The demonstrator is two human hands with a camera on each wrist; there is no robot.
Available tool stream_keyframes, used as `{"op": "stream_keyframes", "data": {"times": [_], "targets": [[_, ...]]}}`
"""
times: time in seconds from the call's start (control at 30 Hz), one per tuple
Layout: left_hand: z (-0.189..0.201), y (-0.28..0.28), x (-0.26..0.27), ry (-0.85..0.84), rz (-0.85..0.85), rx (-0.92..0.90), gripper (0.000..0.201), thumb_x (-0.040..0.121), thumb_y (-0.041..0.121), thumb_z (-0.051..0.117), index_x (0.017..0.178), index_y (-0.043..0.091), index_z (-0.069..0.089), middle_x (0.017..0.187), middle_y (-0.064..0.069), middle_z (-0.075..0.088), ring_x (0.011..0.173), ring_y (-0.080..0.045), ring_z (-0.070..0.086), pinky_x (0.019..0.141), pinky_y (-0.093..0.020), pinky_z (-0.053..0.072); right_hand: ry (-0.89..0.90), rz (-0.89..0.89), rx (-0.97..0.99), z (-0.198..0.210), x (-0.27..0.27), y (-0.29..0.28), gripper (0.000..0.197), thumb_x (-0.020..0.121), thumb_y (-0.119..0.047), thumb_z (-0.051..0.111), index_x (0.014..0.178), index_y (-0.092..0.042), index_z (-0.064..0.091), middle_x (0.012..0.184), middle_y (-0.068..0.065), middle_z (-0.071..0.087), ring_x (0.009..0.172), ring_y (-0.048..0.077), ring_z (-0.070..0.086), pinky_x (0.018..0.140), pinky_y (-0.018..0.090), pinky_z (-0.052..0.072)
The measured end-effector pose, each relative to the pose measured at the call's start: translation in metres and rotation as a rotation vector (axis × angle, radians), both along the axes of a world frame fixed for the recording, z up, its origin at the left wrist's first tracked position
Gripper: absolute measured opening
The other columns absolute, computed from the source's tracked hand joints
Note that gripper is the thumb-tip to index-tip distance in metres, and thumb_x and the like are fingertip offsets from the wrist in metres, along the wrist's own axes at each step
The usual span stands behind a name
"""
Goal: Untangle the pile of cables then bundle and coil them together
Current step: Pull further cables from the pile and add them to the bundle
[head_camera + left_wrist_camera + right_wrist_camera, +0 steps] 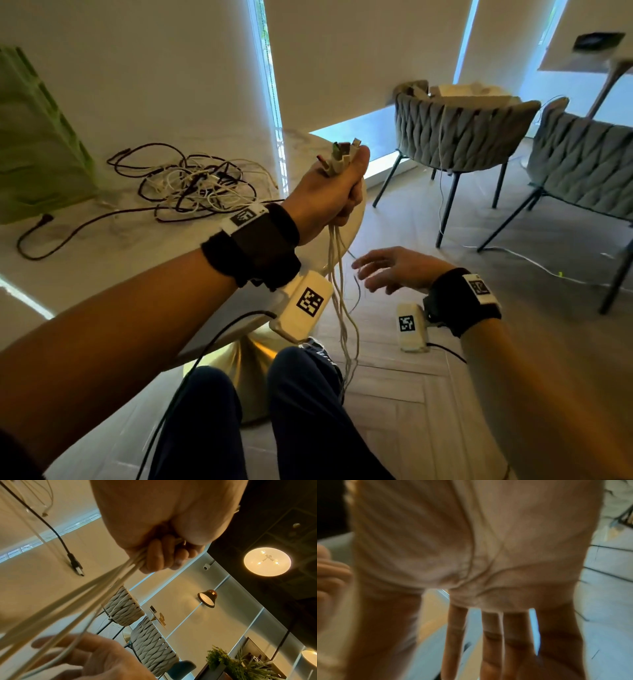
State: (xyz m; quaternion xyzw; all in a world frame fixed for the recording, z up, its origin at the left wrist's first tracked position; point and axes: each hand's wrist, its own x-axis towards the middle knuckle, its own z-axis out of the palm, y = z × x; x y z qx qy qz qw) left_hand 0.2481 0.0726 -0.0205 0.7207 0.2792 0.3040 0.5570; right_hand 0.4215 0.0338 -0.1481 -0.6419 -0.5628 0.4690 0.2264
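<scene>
Left hand (337, 192) is raised beyond the round table's edge (358, 219), over open floor (445, 394), fingers clenched around a bunch of white cables (337, 274) hanging down past my knees. Right hand (394, 270) is lower, fingers spread, holding nothing, just beside the strands. More tangled cables (195, 186) lie on the table.

Left hand (334, 192) raised, grip closed round a bunch of white cables (339, 274), plug ends (339, 154) poking out above the grip, strands trailing below it toward the floor. Right hand (394, 270) spread flat just beside those strands. Tangled pile (191, 185) lies on the tabletop (102, 246), left of the grip.
</scene>
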Motion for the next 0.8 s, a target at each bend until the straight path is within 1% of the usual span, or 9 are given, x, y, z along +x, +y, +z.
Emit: {"op": "stream_keyframes", "data": {"times": [0.07, 0.13, 0.2, 0.27, 0.37, 0.5, 0.6, 0.7, 0.8], "targets": [[-0.003, -0.003, 0.009, 0.001, 0.0, 0.003, 0.05, 0.101, 0.042, 0.036, 0.059, 0.015, 0.039, 0.049, 0.0, 0.036, 0.041, -0.011, 0.028, 0.043, -0.021, 0.025, 0.094, 0.126, -0.036, 0.013, -0.013, -0.006, 0.049, 0.082, -0.021, 0.074, 0.121, -0.042, 0.053, 0.122, -0.005, 0.059, 0.103, 0.016, 0.062, 0.078, 0.029, 0.05], [-0.005, -0.004, 0.015, 0.01, -0.008, 0.02, 0.044, 0.101, 0.042, 0.035, 0.064, 0.018, 0.04, 0.049, 0.001, 0.038, 0.042, -0.01, 0.031, 0.043, -0.02, 0.028, 0.074, 0.232, -0.061, 0.015, -0.027, -0.009, 0.044, 0.08, -0.027, 0.075, 0.113, -0.047, 0.054, 0.119, -0.01, 0.058, 0.098, 0.012, 0.06, 0.076, 0.028, 0.045], [-0.006, -0.005, 0.019, 0.011, -0.022, 0.014, 0.044, 0.101, 0.042, 0.035, 0.065, 0.018, 0.041, 0.049, 0.002, 0.042, 0.043, -0.01, 0.036, 0.045, -0.021, 0.036, -0.094, 0.289, -0.066, 0.006, -0.042, -0.008, 0.023, 0.086, -0.033, 0.069, 0.107, -0.034, 0.062, 0.105, -0.01, 0.063, 0.084, 0.006, 0.058, 0.073, 0.025, 0.044], [-0.003, -0.003, 0.02, 0.003, -0.028, -0.014, 0.05, 0.101, 0.045, 0.034, 0.061, 0.017, 0.045, 0.053, -0.001, 0.051, 0.051, -0.014, 0.048, 0.057, -0.028, 0.049, -0.285, 0.277, -0.051, -0.009, -0.044, -0.001, 0.03, 0.093, -0.042, 0.055, 0.101, -0.015, 0.067, 0.095, 0.002, 0.065, 0.077, 0.01, 0.056, 0.072, 0.025, 0.045], [0.002, 0.004, 0.016, 0.014, -0.039, -0.091, 0.057, 0.1, 0.05, 0.032, 0.057, 0.015, 0.05, 0.059, -0.005, 0.059, 0.066, -0.02, 0.061, 0.081, -0.042, 0.056, -0.311, -0.091, -0.005, -0.027, -0.017, 0.011, 0.043, 0.098, -0.048, 0.043, 0.086, -0.011, 0.061, 0.074, 0.004, 0.055, 0.066, 0.014, 0.052, 0.065, 0.028, 0.044], [-0.006, 0.011, 0.011, -0.028, -0.118, -0.233, 0.057, 0.1, 0.049, 0.03, 0.054, 0.015, 0.038, 0.049, -0.002, 0.044, 0.059, -0.023, 0.058, 0.092, -0.047, 0.051, -0.662, -0.557, 0.212, -0.033, 0.019, 0.016, 0.035, 0.101, -0.032, 0.041, 0.098, -0.002, 0.059, 0.086, 0.013, 0.06, 0.079, 0.031, 0.059, 0.069, 0.034, 0.044], [-0.011, 0.015, 0.012, -0.09, -0.174, -0.342, 0.062, 0.1, 0.05, 0.031, 0.047, 0.017, 0.036, 0.043, 0.001, 0.032, 0.043, -0.016, 0.04, 0.079, -0.04, 0.053, -0.459, -0.431, 0.154, -0.041, 0.011, 0.018, 0.043, 0.101, -0.038, 0.041, 0.093, -0.002, 0.062, 0.078, 0.01, 0.058, 0.068, 0.025, 0.056, 0.065, 0.035, 0.046], [-0.012, 0.016, 0.015, -0.126, -0.206, -0.383, 0.065, 0.1, 0.049, 0.032, 0.043, 0.018, 0.032, 0.039, 0.004, 0.026, 0.038, -0.013, 0.025, 0.061, -0.034, 0.041, -0.102, -0.225, -0.28, -0.045, -0.006, 0.007, 0.039, 0.099, -0.041, 0.044, 0.084, -0.009, 0.059, 0.081, 0.009, 0.066, 0.062, 0.02, 0.065, 0.066, 0.033, 0.055], [-0.014, 0.011, 0.016, -0.092, -0.188, -0.361, 0.062, 0.101, 0.046, 0.035, 0.047, 0.016, 0.029, 0.04, 0.003, 0.025, 0.039, -0.013, 0.023, 0.056, -0.031, 0.036, 0.014, -0.363, -0.251, -0.048, -0.005, 0.012, 0.031, 0.1, -0.034, 0.045, 0.091, -0.006, 0.056, 0.086, 0.012, 0.066, 0.071, 0.027, 0.067, 0.068, 0.034, 0.055]]}}
